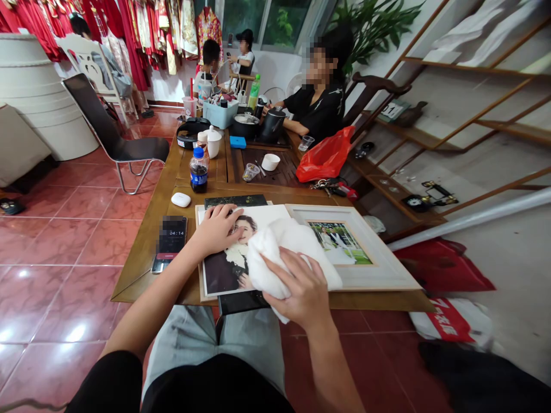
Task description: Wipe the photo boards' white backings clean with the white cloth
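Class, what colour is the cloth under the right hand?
White; the cloth shows best in the head view.

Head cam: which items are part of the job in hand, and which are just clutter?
In hand: left hand pressing the portrait print; right hand gripping the white cloth on it; white frame alongside.
Lying about: phone, earbud case, cola bottle, red bag, keys, white cup.
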Demonstrator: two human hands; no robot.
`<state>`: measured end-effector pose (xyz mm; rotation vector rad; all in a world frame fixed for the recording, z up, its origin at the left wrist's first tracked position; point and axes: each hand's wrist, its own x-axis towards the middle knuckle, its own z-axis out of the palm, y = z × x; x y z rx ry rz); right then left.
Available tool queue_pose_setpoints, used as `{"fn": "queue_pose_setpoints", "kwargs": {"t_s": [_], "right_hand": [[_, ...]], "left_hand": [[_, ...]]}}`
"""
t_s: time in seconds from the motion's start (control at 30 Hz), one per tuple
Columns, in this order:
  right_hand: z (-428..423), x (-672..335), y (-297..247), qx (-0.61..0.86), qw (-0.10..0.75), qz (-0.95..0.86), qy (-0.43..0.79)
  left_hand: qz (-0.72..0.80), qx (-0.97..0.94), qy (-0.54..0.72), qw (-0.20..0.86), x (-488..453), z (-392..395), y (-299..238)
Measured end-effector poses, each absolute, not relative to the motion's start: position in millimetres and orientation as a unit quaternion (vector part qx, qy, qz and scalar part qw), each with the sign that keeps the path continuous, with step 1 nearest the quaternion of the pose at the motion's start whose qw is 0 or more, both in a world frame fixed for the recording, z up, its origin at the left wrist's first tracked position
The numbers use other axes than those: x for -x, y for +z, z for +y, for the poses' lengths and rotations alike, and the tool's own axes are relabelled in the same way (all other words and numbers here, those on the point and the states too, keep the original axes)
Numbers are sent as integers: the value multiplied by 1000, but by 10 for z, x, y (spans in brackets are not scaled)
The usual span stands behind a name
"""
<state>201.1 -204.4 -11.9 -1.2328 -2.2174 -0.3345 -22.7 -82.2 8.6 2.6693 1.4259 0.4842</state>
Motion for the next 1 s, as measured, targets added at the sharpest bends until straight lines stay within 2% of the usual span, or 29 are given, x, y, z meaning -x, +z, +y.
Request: {"fn": "queue_pose_setpoints", "kwargs": {"t_s": [0.23, 0.7, 1.0], "right_hand": [[-2001, -2156, -121, 486, 291, -810, -155], [-2208, -1433, -103, 356, 311, -879, -65], [-2078, -2049, -131, 482, 299, -807, -168]], "left_hand": [[465, -872, 153, 28, 220, -826, 74], [465, -873, 140, 35, 244, -821, 67], [467, -868, 162, 37, 217, -818, 67]]}}
